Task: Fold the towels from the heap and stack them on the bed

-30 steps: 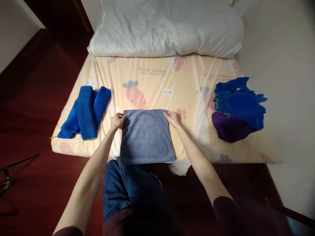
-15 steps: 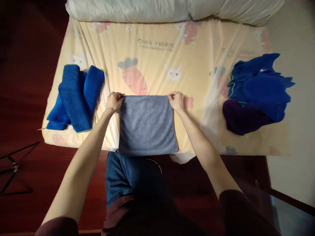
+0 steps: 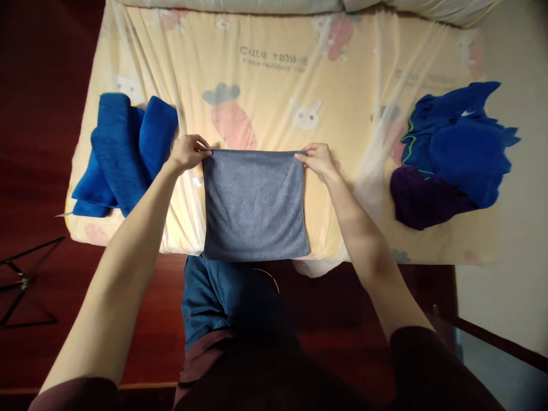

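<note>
A grey-blue cloth [image 3: 256,205] spreads as a rough rectangle at the near edge of the bed, its top edge straight between my hands. My left hand [image 3: 188,153] pinches its far left corner. At the far right corner, my right hand [image 3: 317,160] grips the cloth between thumb and fingers. Rolled or folded blue cloths [image 3: 120,154] lie crossed on each other to the left, partly behind my left forearm. On the right is a loose heap of blue clothing [image 3: 466,148] with a dark purple piece [image 3: 423,200] at its near side.
The bed [image 3: 274,108] has a yellow sheet with carrots and rabbits. Pale bedding [image 3: 240,4] runs along its far side. A black metal stand [image 3: 23,281] is on the dark red floor at the left. A pale wall rises at the right.
Both hands have lifted slightly off the bed and moved a little apart, with the cloth's top edge drawn up between them. The view has shifted, so the bed appears higher in the picture.
</note>
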